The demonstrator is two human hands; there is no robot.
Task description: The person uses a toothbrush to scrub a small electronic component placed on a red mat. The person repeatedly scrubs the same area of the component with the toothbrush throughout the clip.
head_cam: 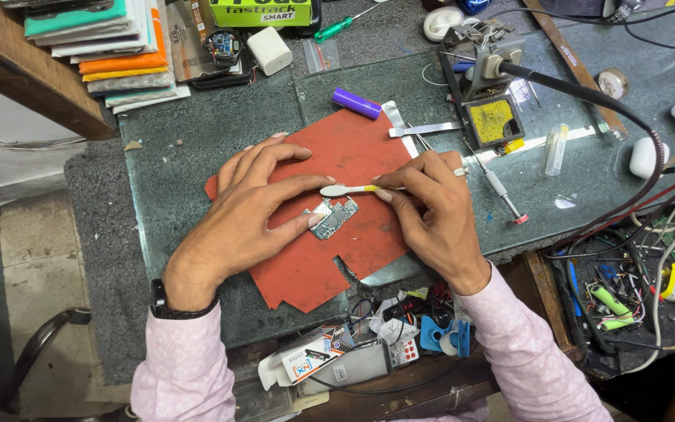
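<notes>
1. The small circuit board [333, 217] lies on the red mat [314, 258], toward the counter's near edge, between both hands.
2. Left hand [255, 211] lies flat, fingertips pinning the board's left end.
3. Right hand [431, 207] pinches a toothbrush [349, 190], its long axis running left-right, head just beyond the board.

Packaging-wise, you've got a bright green box with a black label band [263, 12] up at 12 o'clock on the worktop. Over at 11 o'clock there's a stack of flat packs [107, 43] in teal, white, orange and grey, with a brown cardboard sleeve [185, 39] leaning just beside it. Down at 6 o'clock, right by your sleeves, a small white carton with an orange and blue label [300, 361] lies open against a grey pouch [353, 366].
</notes>
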